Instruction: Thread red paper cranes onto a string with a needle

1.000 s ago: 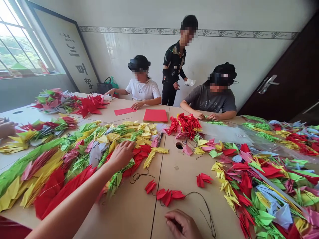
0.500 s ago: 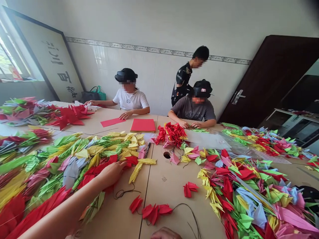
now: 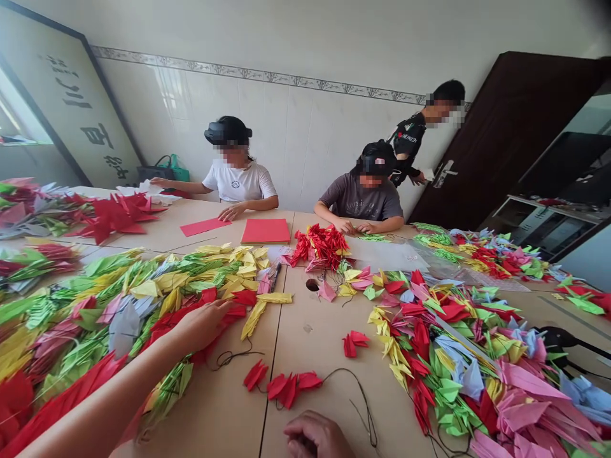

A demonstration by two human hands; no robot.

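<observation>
My left hand (image 3: 203, 323) reaches over the left-hand pile, its fingertips closed on a red folded paper piece (image 3: 243, 298); what lies under the fingers is partly hidden. At the bottom edge my right hand (image 3: 317, 436) rests low over the table with its fingers curled in; whatever they may hold is hidden. Just beyond it lie red folded paper pieces (image 3: 289, 388) threaded on a dark cord (image 3: 360, 385). Another small red pair (image 3: 356, 343) lies apart, farther right. Yellow folded pieces (image 3: 270, 299) lie just beyond my left fingertips.
Big heaps of coloured folded paper (image 3: 458, 343) cover the table's right and left sides. A stack of red paper sheets (image 3: 265, 231), a red folded bunch (image 3: 319, 245) and a cable hole (image 3: 312, 285) are farther back. Two people sit opposite; another stands near the door (image 3: 506, 140).
The view has shifted right and my right hand shows more. My left hand stays at the red pieces. The standing person has moved right to the door.
</observation>
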